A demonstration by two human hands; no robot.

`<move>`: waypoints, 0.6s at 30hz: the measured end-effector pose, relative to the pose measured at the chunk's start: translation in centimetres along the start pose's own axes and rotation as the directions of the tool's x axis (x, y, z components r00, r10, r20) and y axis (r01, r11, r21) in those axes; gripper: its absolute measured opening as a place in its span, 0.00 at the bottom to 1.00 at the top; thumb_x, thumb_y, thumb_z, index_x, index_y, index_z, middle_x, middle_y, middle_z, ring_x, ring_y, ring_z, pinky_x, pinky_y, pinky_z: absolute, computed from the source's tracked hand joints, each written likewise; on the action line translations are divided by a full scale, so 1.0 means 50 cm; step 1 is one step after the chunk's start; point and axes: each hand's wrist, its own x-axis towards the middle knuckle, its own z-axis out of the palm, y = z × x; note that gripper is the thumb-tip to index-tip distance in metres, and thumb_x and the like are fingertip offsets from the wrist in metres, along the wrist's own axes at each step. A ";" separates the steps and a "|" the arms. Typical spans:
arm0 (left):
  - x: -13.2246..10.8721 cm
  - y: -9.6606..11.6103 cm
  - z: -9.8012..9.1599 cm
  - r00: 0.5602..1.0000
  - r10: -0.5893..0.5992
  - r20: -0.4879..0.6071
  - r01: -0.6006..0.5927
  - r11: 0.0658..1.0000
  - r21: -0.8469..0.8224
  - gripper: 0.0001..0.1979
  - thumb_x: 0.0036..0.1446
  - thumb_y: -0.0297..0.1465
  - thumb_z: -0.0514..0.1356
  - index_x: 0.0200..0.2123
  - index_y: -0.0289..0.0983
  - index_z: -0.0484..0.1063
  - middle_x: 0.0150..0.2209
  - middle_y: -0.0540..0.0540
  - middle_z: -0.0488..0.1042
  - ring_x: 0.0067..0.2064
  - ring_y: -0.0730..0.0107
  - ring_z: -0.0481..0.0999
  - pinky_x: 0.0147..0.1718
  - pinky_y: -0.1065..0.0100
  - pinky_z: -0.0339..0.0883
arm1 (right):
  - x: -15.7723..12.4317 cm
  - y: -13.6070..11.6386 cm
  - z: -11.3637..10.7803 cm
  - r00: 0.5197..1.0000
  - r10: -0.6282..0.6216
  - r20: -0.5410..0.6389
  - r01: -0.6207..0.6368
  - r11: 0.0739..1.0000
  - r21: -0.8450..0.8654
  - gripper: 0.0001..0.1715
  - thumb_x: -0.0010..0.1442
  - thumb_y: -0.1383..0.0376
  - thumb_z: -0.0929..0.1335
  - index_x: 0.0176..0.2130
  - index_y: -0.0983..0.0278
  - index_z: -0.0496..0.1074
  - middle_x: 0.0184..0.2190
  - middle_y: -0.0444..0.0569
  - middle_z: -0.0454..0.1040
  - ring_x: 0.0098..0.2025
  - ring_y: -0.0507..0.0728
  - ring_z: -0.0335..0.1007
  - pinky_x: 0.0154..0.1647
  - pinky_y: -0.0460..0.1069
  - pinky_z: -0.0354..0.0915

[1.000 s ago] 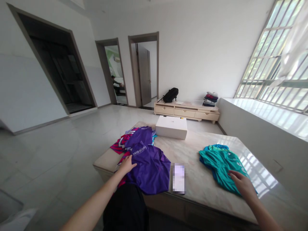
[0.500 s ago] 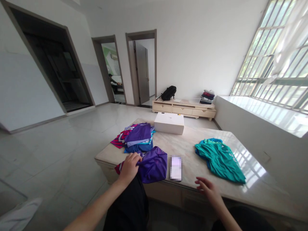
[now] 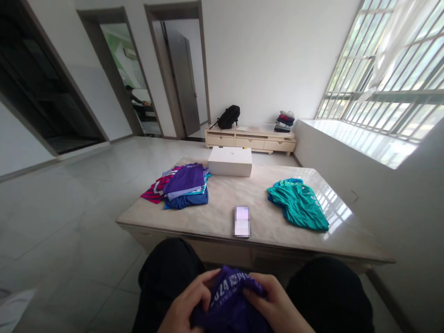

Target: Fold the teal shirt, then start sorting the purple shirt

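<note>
Down in my lap, between my dark-trousered knees, I grip a bunched purple shirt [image 3: 231,303] with white lettering. My left hand [image 3: 187,305] holds its left side and my right hand [image 3: 277,307] holds its right side. Beyond them is a marble-topped table [image 3: 215,217]. On its far left lies a pile of clothes [image 3: 182,185] in purple, blue and red stripes. On its right lies a teal shirt [image 3: 298,206]. A phone [image 3: 242,221] rests near the table's front edge.
A white box [image 3: 230,161] stands at the table's far edge. A low cream cabinet [image 3: 249,138] along the wall carries a black backpack [image 3: 228,116] and folded clothes [image 3: 285,121]. A person sits beyond the open doorway [image 3: 133,95]. Barred windows are on the right.
My left hand has pulled the purple shirt off the table into my lap. My right hand left the teal shirt and joined it. The camera moved back from the table.
</note>
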 end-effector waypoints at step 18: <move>0.173 -0.107 0.184 0.937 -0.119 0.330 0.186 0.966 -0.180 0.07 0.51 0.28 0.68 0.33 0.38 0.74 0.35 0.51 0.73 0.40 0.65 0.72 0.41 0.68 0.61 | 0.009 0.192 -0.111 0.934 0.287 -0.214 -0.068 0.729 0.682 0.26 0.40 0.65 0.83 0.40 0.60 0.77 0.33 0.43 0.79 0.31 0.53 0.73 0.32 0.44 0.66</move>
